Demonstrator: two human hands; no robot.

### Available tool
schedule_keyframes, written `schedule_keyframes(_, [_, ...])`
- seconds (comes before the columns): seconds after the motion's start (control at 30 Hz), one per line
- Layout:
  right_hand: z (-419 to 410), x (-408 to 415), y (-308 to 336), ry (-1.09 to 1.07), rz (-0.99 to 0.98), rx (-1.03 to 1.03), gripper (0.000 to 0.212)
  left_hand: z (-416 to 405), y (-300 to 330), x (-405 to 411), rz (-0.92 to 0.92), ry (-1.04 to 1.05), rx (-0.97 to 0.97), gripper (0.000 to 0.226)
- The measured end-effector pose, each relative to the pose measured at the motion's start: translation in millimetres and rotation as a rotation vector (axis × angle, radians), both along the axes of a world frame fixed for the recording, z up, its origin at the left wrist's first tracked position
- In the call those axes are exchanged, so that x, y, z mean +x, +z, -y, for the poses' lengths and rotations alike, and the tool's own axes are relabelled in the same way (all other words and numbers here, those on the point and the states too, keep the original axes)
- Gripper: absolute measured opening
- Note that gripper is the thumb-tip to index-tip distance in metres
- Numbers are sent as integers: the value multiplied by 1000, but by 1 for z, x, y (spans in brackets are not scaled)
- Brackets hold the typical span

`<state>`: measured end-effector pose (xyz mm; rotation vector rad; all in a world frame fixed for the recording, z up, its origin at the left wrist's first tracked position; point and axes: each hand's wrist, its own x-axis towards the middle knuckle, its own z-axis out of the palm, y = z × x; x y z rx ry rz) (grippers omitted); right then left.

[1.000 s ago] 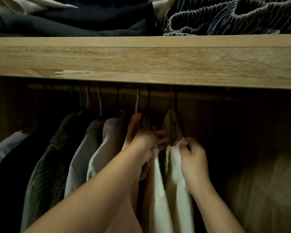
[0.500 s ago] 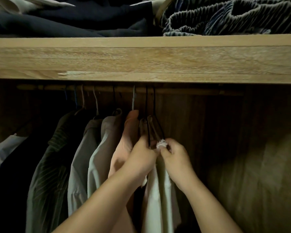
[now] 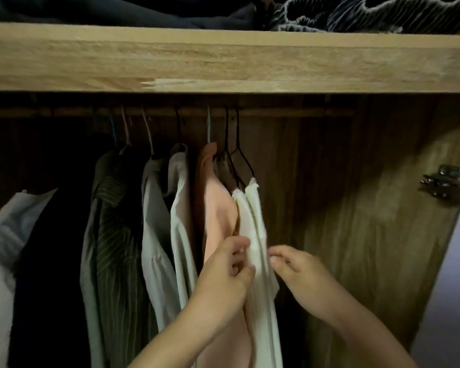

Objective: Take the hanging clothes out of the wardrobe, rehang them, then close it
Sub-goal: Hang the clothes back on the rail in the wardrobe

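Evidently you are late in the rehanging: the cream garment (image 3: 252,208) hangs from the rail (image 3: 290,112), rightmost below it, beside the peach shirt (image 3: 218,205). Your left hand (image 3: 225,280) pinches its fabric; your right hand (image 3: 296,272) hovers relaxed, holding nothing. Both hands have dropped from the hanger's neck since half a second ago. Closing remains.
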<state>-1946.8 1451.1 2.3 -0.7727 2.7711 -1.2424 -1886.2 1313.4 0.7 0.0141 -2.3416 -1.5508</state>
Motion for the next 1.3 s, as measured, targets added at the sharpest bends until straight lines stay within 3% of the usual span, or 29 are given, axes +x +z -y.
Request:
schedule_keyframes(0.3, [-37, 70, -23, 1, 99, 421, 43, 11, -37, 57, 195, -20, -370, 23])
schedule_keyframes(0.53, [-62, 116, -40, 90, 10, 546, 35, -2, -62, 119, 278, 220, -620, 34])
schedule_keyframes(0.63, [-71, 141, -49, 150, 4, 605, 36, -11, -72, 158, 335, 263, -646, 18])
schedule_keyframes(0.8, [-68, 182, -65, 267, 0, 674, 34, -23, -87, 235, 463, 361, -623, 36])
schedule_keyframes(1.3, [29, 362, -68, 846, -227, 584, 40, -29, -99, 504, 656, 902, -608, 38])
